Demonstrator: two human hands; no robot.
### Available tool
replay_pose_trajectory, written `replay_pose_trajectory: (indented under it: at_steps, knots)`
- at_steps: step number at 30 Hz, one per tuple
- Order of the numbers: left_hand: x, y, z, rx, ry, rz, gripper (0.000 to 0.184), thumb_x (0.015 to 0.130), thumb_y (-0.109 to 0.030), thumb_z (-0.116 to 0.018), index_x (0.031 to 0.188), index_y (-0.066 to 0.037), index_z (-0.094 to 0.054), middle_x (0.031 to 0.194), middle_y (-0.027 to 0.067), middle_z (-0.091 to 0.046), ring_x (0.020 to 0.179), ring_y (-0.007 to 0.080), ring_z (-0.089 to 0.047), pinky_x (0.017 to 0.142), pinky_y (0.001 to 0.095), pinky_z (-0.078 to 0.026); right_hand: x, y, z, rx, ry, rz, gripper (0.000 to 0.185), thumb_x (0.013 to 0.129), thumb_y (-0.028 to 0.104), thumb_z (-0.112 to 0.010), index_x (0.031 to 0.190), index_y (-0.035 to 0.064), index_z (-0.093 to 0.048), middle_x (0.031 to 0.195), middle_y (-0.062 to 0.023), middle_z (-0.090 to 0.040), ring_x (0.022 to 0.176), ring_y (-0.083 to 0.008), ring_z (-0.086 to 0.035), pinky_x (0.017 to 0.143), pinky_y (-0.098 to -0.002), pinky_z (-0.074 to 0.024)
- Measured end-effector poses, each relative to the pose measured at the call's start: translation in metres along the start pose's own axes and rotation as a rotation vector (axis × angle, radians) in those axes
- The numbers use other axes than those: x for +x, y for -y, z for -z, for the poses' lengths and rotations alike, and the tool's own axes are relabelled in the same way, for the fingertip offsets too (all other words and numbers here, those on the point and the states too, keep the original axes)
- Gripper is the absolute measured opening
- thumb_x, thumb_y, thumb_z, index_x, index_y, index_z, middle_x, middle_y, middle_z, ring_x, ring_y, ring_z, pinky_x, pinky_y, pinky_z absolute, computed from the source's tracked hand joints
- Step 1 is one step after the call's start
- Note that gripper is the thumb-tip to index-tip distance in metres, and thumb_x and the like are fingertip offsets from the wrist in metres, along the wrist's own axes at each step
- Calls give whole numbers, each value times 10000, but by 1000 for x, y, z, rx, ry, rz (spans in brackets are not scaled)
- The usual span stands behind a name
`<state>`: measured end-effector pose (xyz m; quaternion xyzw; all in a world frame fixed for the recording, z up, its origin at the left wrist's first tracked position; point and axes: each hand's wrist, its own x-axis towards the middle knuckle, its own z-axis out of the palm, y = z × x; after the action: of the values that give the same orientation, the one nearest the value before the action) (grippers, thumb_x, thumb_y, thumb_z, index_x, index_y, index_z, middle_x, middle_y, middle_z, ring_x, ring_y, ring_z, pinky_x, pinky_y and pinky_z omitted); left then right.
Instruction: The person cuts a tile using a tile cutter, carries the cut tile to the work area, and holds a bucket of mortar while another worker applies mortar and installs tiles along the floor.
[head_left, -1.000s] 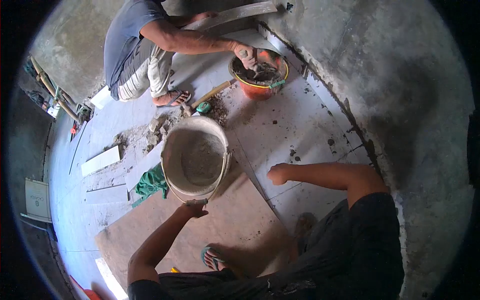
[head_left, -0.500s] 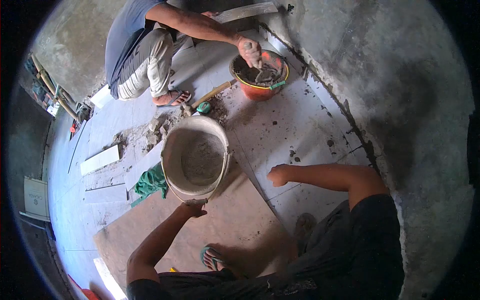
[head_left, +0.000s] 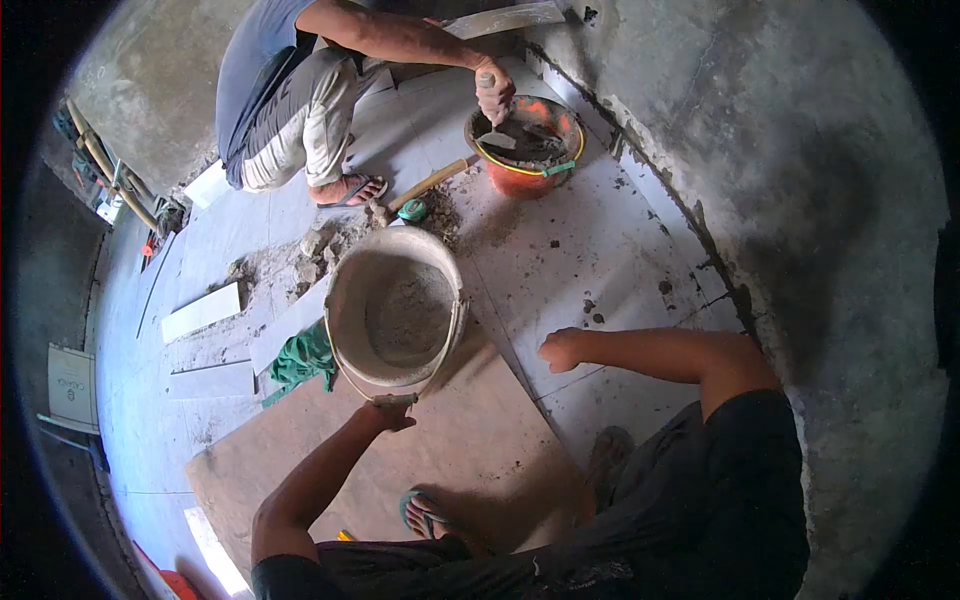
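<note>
My left hand [head_left: 388,412] is closed round the handle of a pale bucket [head_left: 345,300], which has grey powdery material [head_left: 408,312] inside. Over the tiled floor, my right hand [head_left: 562,349] is held with its fingers curled; whether anything is in it is hidden. Beyond the bucket, a crouching co-worker's hand [head_left: 494,92] grips a trowel [head_left: 497,140] over an orange-red bucket [head_left: 518,184] of dark wet mortar. A green cloth [head_left: 302,358] lies against the left side of the pale bucket.
A brown board [head_left: 400,475] lies under my foot. A wooden-handled hammer [head_left: 430,181], a green tape measure [head_left: 412,210] and rubble [head_left: 318,243] lie beyond the pale bucket. Cut tile strips [head_left: 203,311] are at the left. A concrete wall [head_left: 690,70] rises at the right.
The co-worker's hand has moved up and left with the trowel, whose blade now shows above the mortar. My hands have barely moved, with the left still on the bucket handle.
</note>
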<state>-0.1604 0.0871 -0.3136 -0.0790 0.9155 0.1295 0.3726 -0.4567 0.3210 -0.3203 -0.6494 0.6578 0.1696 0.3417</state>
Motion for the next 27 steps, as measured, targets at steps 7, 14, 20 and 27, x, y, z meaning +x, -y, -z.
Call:
replay_pose_trajectory:
  at_steps: [7, 14, 20, 27]
  knots:
    - [5, 4, -6, 10, 25, 30, 444, 744, -433, -557, 1025, -102, -465, 972, 131, -556, 914, 311, -544, 738, 434, -441, 1, -2, -2, -25, 3, 6, 271, 676, 175, -484, 852, -14, -565, 895, -198, -576, 856, -328, -557, 730, -413, -452]
    - [4, 5, -7, 10, 20, 25, 452, 738, -437, -562, 1023, -97, -476, 982, 133, -556, 919, 313, -541, 743, 436, -438, 3, -2, -4, -17, 8, -2, 276, 683, 192, -493, 866, -3, -562, 907, -198, -573, 870, -329, -553, 749, -409, -446]
    - [5, 6, -8, 7, 12, 36, 449, 738, -430, -564, 1029, -99, -478, 984, 133, -556, 909, 318, -541, 739, 439, -435, 6, -5, -8, -20, 6, 2, 277, 680, 203, -496, 860, 4, -561, 906, -194, -574, 871, -324, -555, 738, -412, -451]
    - [6, 7, -8, -2, 21, 25, 459, 732, -427, -573, 1030, -92, -477, 974, 136, -554, 910, 316, -540, 733, 441, -435, 7, -8, -12, 0, -25, 22, 253, 674, 188, -492, 841, 10, -557, 884, -178, -579, 862, -320, -554, 730, -411, -450]
